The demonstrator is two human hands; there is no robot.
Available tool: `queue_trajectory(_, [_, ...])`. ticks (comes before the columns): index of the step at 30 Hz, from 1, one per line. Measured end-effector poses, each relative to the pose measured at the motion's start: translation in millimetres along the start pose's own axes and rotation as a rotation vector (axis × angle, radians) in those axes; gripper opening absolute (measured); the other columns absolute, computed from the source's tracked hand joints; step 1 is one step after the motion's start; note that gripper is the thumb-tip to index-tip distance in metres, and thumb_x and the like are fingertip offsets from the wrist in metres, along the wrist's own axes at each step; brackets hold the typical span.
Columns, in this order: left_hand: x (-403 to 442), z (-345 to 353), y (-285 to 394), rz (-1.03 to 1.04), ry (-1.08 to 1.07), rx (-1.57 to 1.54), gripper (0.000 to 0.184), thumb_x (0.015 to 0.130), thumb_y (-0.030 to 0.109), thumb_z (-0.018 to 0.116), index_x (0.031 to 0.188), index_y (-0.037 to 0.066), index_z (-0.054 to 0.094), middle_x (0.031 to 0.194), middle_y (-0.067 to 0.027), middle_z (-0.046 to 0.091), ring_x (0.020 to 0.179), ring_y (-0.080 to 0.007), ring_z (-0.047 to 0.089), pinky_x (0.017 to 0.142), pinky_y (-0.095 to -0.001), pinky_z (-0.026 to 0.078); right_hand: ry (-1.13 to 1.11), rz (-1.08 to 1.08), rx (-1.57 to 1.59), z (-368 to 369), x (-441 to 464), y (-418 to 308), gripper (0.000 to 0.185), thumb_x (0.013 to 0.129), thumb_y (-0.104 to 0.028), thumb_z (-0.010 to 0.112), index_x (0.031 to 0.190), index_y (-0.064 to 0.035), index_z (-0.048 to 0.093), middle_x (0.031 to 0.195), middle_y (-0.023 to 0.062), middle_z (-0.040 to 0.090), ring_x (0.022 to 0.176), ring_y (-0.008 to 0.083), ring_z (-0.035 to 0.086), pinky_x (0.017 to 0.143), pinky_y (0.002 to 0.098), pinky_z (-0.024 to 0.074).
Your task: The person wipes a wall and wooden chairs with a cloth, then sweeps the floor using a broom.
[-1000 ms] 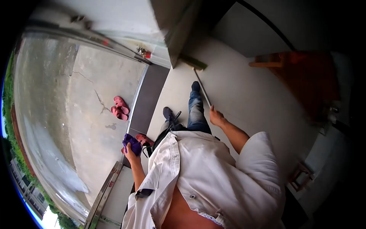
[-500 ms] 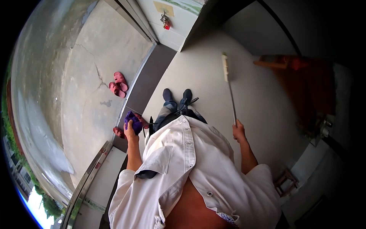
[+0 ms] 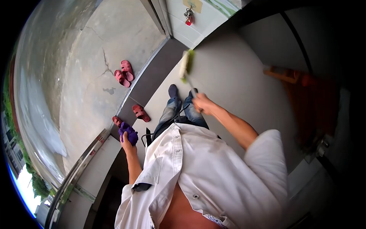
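My left hand [image 3: 128, 142] is closed around a crumpled purple cloth [image 3: 128, 134], low on the left beside the doorway. My right hand [image 3: 202, 104] grips the grey handle of a long-handled brush [image 3: 185, 65]. The brush has a cream head with a green edge, blurred by motion, and it is above the floor near the doorway's threshold. Whether the head touches the floor I cannot tell. My feet [image 3: 173, 91] stand just below the brush head, and the right one is partly behind my right hand.
Pink sandals [image 3: 124, 73] lie outside on cracked concrete. Dark red slippers [image 3: 141, 113] rest at the dark threshold [image 3: 155, 66]. Keys [image 3: 188, 14] hang on the white-tiled wall. Brown wooden furniture [image 3: 305, 95] stands at the right, and a metal-edged door or cabinet [image 3: 88, 162] is at lower left.
My right hand has swung leftward across my front, carrying the brush head from the right floor to near the threshold. My left hand, still holding the cloth, is slightly lower in view.
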State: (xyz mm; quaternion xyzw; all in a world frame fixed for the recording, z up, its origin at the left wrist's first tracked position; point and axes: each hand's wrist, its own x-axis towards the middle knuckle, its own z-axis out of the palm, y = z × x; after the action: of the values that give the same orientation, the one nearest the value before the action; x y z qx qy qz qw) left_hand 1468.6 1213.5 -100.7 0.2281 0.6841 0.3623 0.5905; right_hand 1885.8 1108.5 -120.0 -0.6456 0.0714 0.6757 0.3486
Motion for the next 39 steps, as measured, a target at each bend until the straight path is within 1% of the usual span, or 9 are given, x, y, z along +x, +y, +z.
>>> queue_trajectory(3, [-10.3,-13.3,6.8,-0.001,0.018,0.044,0.039,0.081,0.016,0.061,0.116,0.003,0.050,0.099,-0.0113,0.061,0.082,-0.0234,0.063,0.072,-0.0351,0.055,-0.131,-0.151,-0.180,27.0,73.8,-31.2,0.017,0.082,-0.006,0.047,0.095,-0.0001,0.055,0.055,0.0045,0.044,0.037,0.0118,0.036,0.034,0.0298,0.0289])
queue_trajectory(9, [-2.9,-15.4,18.7,0.048,0.030,0.038,0.039,0.081,0.017,0.062,0.115,0.002,0.051,0.097,-0.0112,0.061,0.081,-0.0234,0.063,0.070,-0.0343,0.055,-0.167,-0.477,-0.480,13.7,9.7,-56.4,0.056,0.082,-0.013,0.050,0.137,-0.0127,0.040,0.060,0.0065,0.050,0.038,0.0101,0.035,0.036,0.0306,0.0304])
queue_trajectory(11, [8.3,-9.3,12.7,0.044,0.017,0.060,0.039,0.081,0.017,0.062,0.116,0.002,0.051,0.098,-0.0110,0.061,0.082,-0.0232,0.064,0.070,-0.0344,0.055,-0.030,-0.529,-0.697,-2.0,-52.3,-53.0,0.053,0.084,-0.014,0.052,0.136,-0.0115,0.041,0.080,0.0142,0.062,0.060,0.0183,0.055,0.057,0.0327,0.0463])
queue_trajectory(15, [34.0,6.6,-6.0,-0.009,-0.143,0.041,0.046,0.078,0.017,0.067,0.118,0.002,0.050,0.100,-0.0115,0.061,0.084,-0.0233,0.063,0.072,-0.0343,0.055,0.242,-0.396,-0.716,-44.0,-164.3,12.2,0.050,0.084,-0.012,0.053,0.134,-0.0106,0.042,0.112,0.0182,0.061,0.089,0.0263,0.062,0.078,0.0332,0.0467])
queue_trajectory(20, [21.2,57.8,-2.2,-0.043,-0.061,0.133,0.058,0.074,0.020,0.070,0.123,0.001,0.046,0.105,-0.0144,0.059,0.086,-0.0240,0.062,0.074,-0.0347,0.054,0.473,0.139,-0.271,-98.7,-227.6,169.9,0.030,0.087,-0.005,0.049,0.117,-0.0058,0.053,0.060,0.0029,0.045,0.044,0.0110,0.041,0.036,0.0276,0.0342])
queue_trajectory(23, [32.7,58.3,-15.3,-0.045,-0.052,0.181,0.058,0.073,0.020,0.072,0.122,0.001,0.047,0.104,-0.0136,0.059,0.086,-0.0229,0.062,0.074,-0.0334,0.053,0.609,0.286,0.090,-134.4,-196.2,235.7,0.006,0.084,-0.001,0.044,0.083,-0.0039,0.049,0.060,0.0031,0.045,0.041,0.0109,0.036,0.034,0.0260,0.0305])
queue_trajectory(26, [34.9,46.8,-16.2,-0.025,-0.079,0.149,0.054,0.073,0.021,0.072,0.119,0.002,0.049,0.101,-0.0109,0.059,0.085,-0.0211,0.062,0.075,-0.0328,0.053,0.659,0.367,0.353,-187.3,-148.8,266.0,0.011,0.081,0.003,0.041,0.071,-0.0027,0.044,0.059,0.0061,0.045,0.040,0.0127,0.036,0.033,0.0269,0.0283])
queue_trajectory(30, [22.7,27.0,-7.5,0.004,-0.023,0.115,0.054,0.074,0.021,0.071,0.119,0.002,0.049,0.102,-0.0108,0.060,0.086,-0.0216,0.062,0.076,-0.0331,0.052,0.515,0.373,0.236,-187.1,-107.9,226.0,0.010,0.079,0.004,0.039,0.072,-0.0021,0.042,0.057,0.0070,0.043,0.040,0.0143,0.038,0.033,0.0286,0.0275])
queue_trajectory(39, [-1.6,-37.5,-10.7,-0.023,0.049,0.058,0.039,0.081,0.017,0.062,0.117,0.004,0.050,0.100,-0.0110,0.060,0.083,-0.0234,0.063,0.071,-0.0354,0.055,-0.097,-0.208,-0.289,14.6,69.3,-21.5,0.004,0.075,-0.001,0.047,0.073,-0.0044,0.048,0.052,0.0033,0.041,0.037,0.0125,0.038,0.032,0.0271,0.0301])
